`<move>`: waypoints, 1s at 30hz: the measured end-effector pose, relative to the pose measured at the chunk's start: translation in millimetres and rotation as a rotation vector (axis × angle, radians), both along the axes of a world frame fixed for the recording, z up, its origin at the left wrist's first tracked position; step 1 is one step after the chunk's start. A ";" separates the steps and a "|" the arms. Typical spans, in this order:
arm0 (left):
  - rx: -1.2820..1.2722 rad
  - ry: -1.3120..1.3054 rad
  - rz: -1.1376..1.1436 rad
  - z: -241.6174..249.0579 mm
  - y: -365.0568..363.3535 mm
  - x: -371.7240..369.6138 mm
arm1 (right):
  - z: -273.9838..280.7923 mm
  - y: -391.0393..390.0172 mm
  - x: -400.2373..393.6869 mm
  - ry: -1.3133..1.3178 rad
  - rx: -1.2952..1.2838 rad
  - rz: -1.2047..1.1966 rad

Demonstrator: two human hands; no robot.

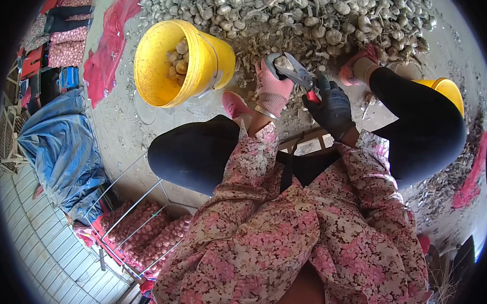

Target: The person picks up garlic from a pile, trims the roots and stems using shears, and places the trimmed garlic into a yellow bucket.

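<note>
My left hand [273,87], in a pink glove with grey fingers, is closed around a garlic bulb [283,63]. My right hand [333,106], in a dark glove, grips red-handled pruning shears [297,72]. The shears' metal blades reach across to the bulb and overlap the left fingers in this view. Both hands are between my knees, at the near edge of a heap of garlic [259,13] with dry stalks and roots. Left of my left hand, a yellow bucket [213,62] leans its mouth leftward, with several garlic bulbs [179,64] inside.
Another yellow bucket [453,94] shows partly behind my right knee. Red netting [112,48] lies on the floor at the left, above a crumpled blue tarp [67,140]. Filled mesh bags [138,234] stand at lower left beside a metal frame [127,175]. Dry scraps litter the right side.
</note>
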State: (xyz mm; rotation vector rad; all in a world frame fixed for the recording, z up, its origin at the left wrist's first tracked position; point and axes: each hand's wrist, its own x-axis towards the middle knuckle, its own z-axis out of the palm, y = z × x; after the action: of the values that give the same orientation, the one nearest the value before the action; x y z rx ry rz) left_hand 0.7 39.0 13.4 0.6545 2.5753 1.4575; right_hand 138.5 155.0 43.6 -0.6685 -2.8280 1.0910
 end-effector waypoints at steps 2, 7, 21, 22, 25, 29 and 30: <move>-0.164 0.145 0.023 2.7 1.3 1.8 | 0.2 -1.4 -1.2 -0.029 0.050 -0.005; -0.191 0.144 0.055 9.3 -0.3 9.2 | -6.9 -5.3 -0.1 -0.115 -0.100 0.031; 1.233 -0.427 0.200 81.1 -38.7 -66.7 | -36.4 -9.6 5.5 -0.023 -1.419 -0.587; 1.226 -0.436 0.192 79.0 -37.5 -76.0 | -30.4 -10.4 3.0 0.046 -1.460 -0.669; 1.150 -0.653 0.196 28.5 -23.9 -99.2 | -40.9 -6.1 -1.9 0.137 -1.527 -0.793; 0.425 -1.009 0.218 -6.5 79.6 -63.2 | -51.7 0.9 -5.0 0.177 -1.621 -0.922; 0.197 -1.003 0.187 -65.3 86.9 -78.0 | -52.5 3.2 -7.8 0.188 -1.653 -0.978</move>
State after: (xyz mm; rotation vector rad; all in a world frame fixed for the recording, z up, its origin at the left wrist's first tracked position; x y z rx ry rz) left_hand -77.3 125.9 -51.9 -0.2888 1.7376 1.5363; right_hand 130.7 158.2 -8.9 -1.4586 -0.5387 2.5478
